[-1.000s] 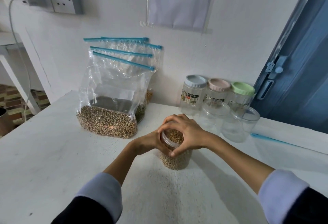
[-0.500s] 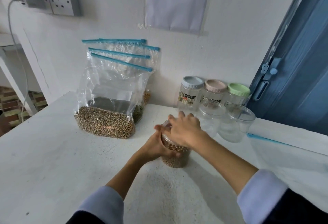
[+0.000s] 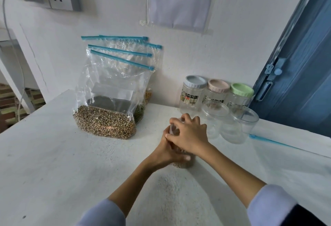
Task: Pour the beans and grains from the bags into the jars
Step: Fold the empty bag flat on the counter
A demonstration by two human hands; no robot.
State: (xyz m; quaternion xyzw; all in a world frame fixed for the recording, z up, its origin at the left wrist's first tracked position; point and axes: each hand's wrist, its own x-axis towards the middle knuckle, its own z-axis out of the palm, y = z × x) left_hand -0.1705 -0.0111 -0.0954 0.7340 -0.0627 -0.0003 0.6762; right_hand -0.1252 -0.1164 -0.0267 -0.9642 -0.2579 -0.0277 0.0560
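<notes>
Near the middle of the surface (image 3: pixel 53 163), toward its far edge, we have the filled jar (image 3: pixel 182 163) standing upright with both hands on it. Change over the last second: our right hand (image 3: pixel 189 134) was cupped over an open mouth with beans visible inside; it now sits flatter on top, fingers curled round the clear lid (image 3: pixel 172 129), so we read this as the lid being pressed or twisted on. Left hand (image 3: pixel 168 151) grips the jar body from the left side and steadies it, thumb across the front. Jar contents are mostly hidden by the hands now, only a strip of beans shows at the base. Whether the lid is fully seated, we cannot tell. For the task: one jar looks poured and is at the closing step. Four zip bags (image 3: pixel 107 100) lean on the wall at the far edge, left of the jar; the front one holds brown beans, the ones behind are only partly visible. Two clear lidded tubs (image 3: pixel 238 127) stand just beside the jar to the right, looking empty, and three pastel-lidded jars (image 3: pixel 216 93) sit behind them at the wall. A flat bag with a blue zip strip (image 3: pixel 268 140) lies at the right edge, likely the emptied one. Next bag not yet touched.
</notes>
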